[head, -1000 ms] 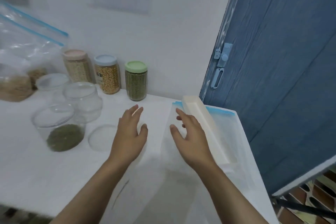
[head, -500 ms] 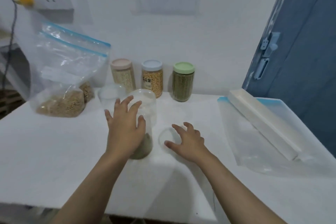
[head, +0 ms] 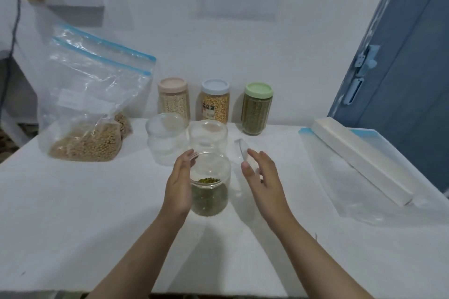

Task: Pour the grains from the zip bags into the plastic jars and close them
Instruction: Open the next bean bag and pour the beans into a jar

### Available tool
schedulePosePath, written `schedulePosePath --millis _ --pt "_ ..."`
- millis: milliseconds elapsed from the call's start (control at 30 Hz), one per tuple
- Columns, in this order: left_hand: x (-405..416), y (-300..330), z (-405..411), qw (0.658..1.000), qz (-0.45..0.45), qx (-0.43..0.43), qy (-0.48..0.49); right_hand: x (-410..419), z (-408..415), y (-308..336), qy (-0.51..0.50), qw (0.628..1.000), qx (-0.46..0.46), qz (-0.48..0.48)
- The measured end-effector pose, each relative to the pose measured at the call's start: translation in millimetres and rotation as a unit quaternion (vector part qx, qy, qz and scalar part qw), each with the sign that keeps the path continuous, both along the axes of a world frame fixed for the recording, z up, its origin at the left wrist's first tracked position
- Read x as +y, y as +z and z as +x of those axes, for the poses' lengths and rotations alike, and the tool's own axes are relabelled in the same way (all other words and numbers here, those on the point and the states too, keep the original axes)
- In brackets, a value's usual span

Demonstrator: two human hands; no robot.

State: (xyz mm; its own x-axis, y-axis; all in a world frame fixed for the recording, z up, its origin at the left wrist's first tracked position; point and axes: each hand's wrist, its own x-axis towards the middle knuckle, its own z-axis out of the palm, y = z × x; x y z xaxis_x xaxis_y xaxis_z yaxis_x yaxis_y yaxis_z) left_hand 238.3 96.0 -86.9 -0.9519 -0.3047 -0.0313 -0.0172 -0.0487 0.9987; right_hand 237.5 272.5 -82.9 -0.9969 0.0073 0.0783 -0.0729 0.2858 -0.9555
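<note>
The hands have come away from the emptied zip bag, which is now lying flat on the right side of the desk under a white box, and they are closing in on the jar of green grains at the centre. The left hand is pressing against the jar's left side, fingers fairly straight and together, steadying it. The right hand has lifted the clear lid off the desk and is pinching it on edge between thumb and fingers, tilted, just right of the jar's open mouth. So the pour for this jar looks finished, and the closing step is beginning. Behind it two clear jars are standing open and empty, and two bags of tan grains are waiting on the left. Three capped jars are lined up at the wall. Plenty of pouring left, by my reckoning.
</note>
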Motion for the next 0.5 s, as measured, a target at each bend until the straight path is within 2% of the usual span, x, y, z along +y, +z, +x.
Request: schedulePosePath --millis 100,233,367,500 --pt "-1.2 5.8 1.5 0.997 0.064 -0.004 -0.034 -16.2 6.8 11.1 0.063 0.995 0.061 0.05" --pt "-3.3 4.7 2.8 0.995 0.078 -0.02 -0.067 -24.9 8.2 6.5 0.101 0.983 0.09 0.124" --pt "1.8 -0.6 2.8 0.996 0.031 -0.009 -0.084 -21.2 7.0 5.1 0.065 0.993 0.084 0.059" --pt "18.2 -0.9 9.9 0.995 0.001 0.0 -0.1 -20.3 7.9 4.8 -0.006 0.998 0.027 -0.051"
